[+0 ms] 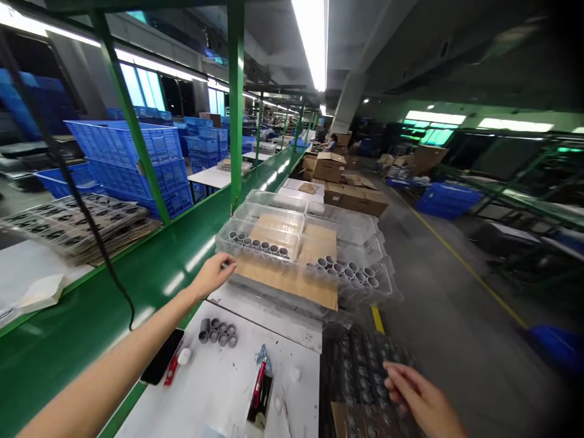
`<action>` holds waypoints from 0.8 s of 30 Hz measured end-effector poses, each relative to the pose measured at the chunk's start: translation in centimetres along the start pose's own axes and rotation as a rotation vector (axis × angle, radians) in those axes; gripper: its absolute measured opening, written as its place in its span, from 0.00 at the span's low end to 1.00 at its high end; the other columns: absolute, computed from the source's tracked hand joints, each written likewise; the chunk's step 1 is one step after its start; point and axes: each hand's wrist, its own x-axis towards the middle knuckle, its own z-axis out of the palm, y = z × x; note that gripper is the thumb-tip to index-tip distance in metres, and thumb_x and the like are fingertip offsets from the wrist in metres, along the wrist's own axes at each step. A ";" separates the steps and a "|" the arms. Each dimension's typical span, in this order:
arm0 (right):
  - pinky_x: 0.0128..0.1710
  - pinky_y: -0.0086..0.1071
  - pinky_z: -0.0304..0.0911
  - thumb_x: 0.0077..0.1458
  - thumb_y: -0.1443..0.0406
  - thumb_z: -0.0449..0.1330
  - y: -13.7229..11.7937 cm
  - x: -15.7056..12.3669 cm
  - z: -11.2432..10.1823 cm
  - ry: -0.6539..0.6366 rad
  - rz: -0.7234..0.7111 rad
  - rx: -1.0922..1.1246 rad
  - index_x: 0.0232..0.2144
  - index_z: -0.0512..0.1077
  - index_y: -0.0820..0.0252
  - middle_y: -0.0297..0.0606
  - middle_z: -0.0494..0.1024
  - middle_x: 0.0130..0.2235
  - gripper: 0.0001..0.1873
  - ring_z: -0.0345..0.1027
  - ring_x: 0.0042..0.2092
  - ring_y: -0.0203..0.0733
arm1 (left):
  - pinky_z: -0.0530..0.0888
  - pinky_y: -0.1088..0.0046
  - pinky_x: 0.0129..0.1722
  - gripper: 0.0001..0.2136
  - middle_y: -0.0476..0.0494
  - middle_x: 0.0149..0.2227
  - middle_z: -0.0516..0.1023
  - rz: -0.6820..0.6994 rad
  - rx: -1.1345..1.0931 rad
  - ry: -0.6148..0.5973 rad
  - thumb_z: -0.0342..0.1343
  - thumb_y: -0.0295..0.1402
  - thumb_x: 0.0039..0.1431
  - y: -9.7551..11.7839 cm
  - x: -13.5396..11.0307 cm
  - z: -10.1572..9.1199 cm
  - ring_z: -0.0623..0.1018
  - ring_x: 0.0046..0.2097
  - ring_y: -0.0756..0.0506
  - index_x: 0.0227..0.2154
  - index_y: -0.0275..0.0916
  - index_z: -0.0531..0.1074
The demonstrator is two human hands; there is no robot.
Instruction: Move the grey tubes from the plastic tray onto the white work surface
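Observation:
My left hand (pixel 212 277) reaches out over the white work surface (pixel 269 322), its fingertips at the near edge of a clear plastic tray (pixel 258 243) holding a row of short metal tubes (pixel 258 245). Whether those fingers grip anything is hard to make out. My right hand (pixel 420 395) hangs with fingers apart above a dark moulded tray of small metal parts (pixel 360 377), holding nothing. A small group of metal cylinders (pixel 216 333) stands on the white surface to the left of it. More tubes (pixel 344 274) sit in a second clear tray (pixel 360 277).
A black phone (pixel 162 356), a red-handled tool (pixel 260 389) and white scraps lie on the white surface. A green conveyor belt (pixel 91 304) runs along the left. Blue crates (pixel 123 158), stacked flat trays (pixel 77 228) and cardboard boxes (pixel 340 176) stand beyond, with a person far off.

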 end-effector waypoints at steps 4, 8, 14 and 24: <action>0.40 0.38 0.75 0.61 0.40 0.55 -9.3 5.7 -0.7 0.072 -0.125 -0.166 0.48 0.80 0.58 0.45 0.85 0.38 0.32 0.80 0.38 0.50 | 0.79 0.49 0.56 0.16 0.37 0.60 0.77 0.045 0.143 -0.080 0.62 0.39 0.71 1.9 10.6 -2.4 0.79 0.57 0.36 0.57 0.38 0.75; 0.58 0.47 0.70 0.71 0.52 0.58 -14.0 12.1 -1.7 0.166 -0.186 -0.400 0.50 0.79 0.60 0.45 0.83 0.49 0.19 0.77 0.52 0.50 | 0.80 0.50 0.54 0.17 0.37 0.58 0.78 -0.041 0.308 -0.250 0.64 0.39 0.70 2.7 16.1 -1.1 0.81 0.55 0.37 0.57 0.38 0.75; 0.59 0.52 0.72 0.70 0.57 0.64 -14.4 19.5 -2.2 0.158 -0.054 -0.688 0.56 0.75 0.60 0.46 0.77 0.59 0.17 0.74 0.58 0.51 | 0.78 0.47 0.57 0.21 0.35 0.63 0.75 -0.199 0.526 -0.366 0.63 0.42 0.70 2.6 18.4 0.8 0.78 0.58 0.34 0.60 0.39 0.73; 0.57 0.52 0.74 0.69 0.58 0.65 -13.0 23.6 -0.7 0.004 0.106 -0.842 0.59 0.73 0.60 0.46 0.75 0.60 0.20 0.74 0.57 0.52 | 0.79 0.48 0.56 0.20 0.35 0.62 0.76 -0.162 0.504 -0.358 0.63 0.41 0.70 1.0 19.5 1.0 0.80 0.57 0.35 0.60 0.38 0.74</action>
